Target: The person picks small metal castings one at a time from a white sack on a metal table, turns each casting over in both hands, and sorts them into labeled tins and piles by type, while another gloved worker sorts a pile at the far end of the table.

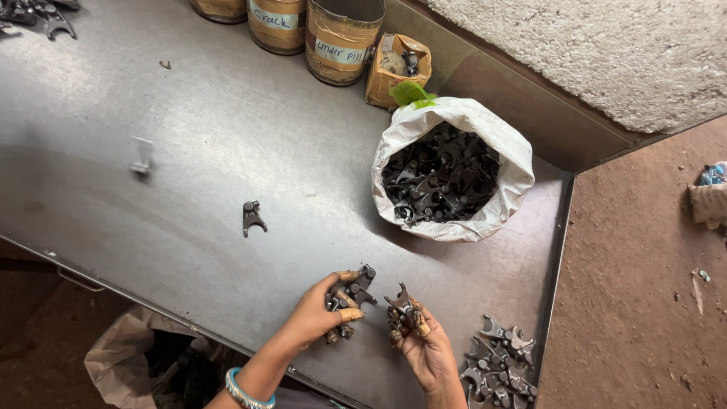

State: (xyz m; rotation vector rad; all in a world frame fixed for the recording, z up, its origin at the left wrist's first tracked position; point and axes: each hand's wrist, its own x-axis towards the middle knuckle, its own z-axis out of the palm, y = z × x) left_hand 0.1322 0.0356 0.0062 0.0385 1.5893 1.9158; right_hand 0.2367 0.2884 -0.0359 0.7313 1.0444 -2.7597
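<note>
Left hand (pixel 322 310), fingers curled partway shut, grips a cluster of dark forked metal parts (pixel 350 291) just above the near edge of the steel table (pixel 189 151); its fingertips wear worn tan tape, and a blue bangle (pixel 244 390) circles the wrist. Taking the white sack (pixel 447 170) as landmark: far to its left, near the table's middle, one lone forked part (pixel 252 216) lies flat with its long axis roughly upright in the view, prongs toward the person, well apart from both hands and nearer the left one. Further left of that sits a small pale clip-like piece (pixel 141 156). Behind the sack to its left stand taped cardboard tubs (pixel 341 38) with handwritten labels, and just behind it a small brown box (pixel 395 64) with a green scrap (pixel 409 93) at its side. The sack itself is woven plastic, rim rolled down, packed with the same blackish, rough-cast parts (pixel 439 178). In front of the sack, the right hand (pixel 428 352) lies palm up, fingers loosely bent around a few more forked pieces (pixel 401 310), close beside the left hand's bunch but not clearly touching it. To the right of that hand, below the sack's right side, a loose pile of greyer forked parts (pixel 500 360) rests at the table's corner, close to the right hand. The tabletop is dull, smooth sheet metal with a raised lip; beyond it is reddish dirt floor (pixel 644 288).
</note>
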